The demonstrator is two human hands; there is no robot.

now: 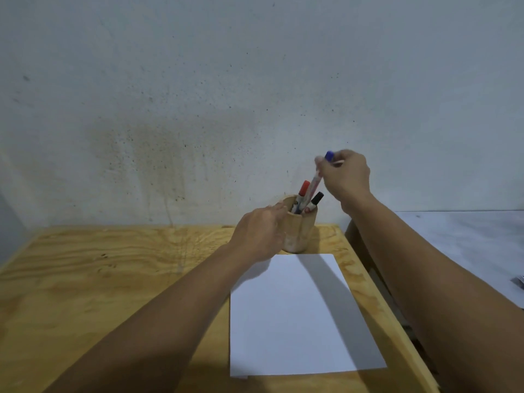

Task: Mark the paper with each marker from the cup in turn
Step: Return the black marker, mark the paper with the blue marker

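Cup [300, 231]: tan, wooden-looking, upright on the plywood table [113, 279], near the table's far edge and close to the stained wall [198, 95].

Left hand [261, 232]: wrapped against the cup's left side, fingers curled round its wall, thumb near the rim. Closed on the cup, in contact.

Right hand [347, 177]: raised above and to the right of the cup. Thumb and fingertips pinched together on the upper end of the blue marker [321, 171], just under its blue cap. Marker tilted, cap end up and to the right of the cup, white barrel slanting down toward the cup's mouth. Lower end lies at the rim among the other markers; cannot tell whether it is inside the cup or just clear of it. Barrel motion-blurred.

Inside the cup: red marker [302, 191], cap up, leaning slightly right, at the cup's centre-left. Black marker [315, 200], cap up, leaning right, at the cup's right side. Both stand lower than the blue one. A further dark object shows at the cup's rim, too small to identify.

Paper [297, 316]: white sheet, flat on the table, directly on the near side of the cup; its far edge lies just beside the cup's base. No marks visible on it. Arm shadows cross it diagonally.

Right of the cup, beyond the table's edge: a pale grey surface [467, 236], separate from the table.
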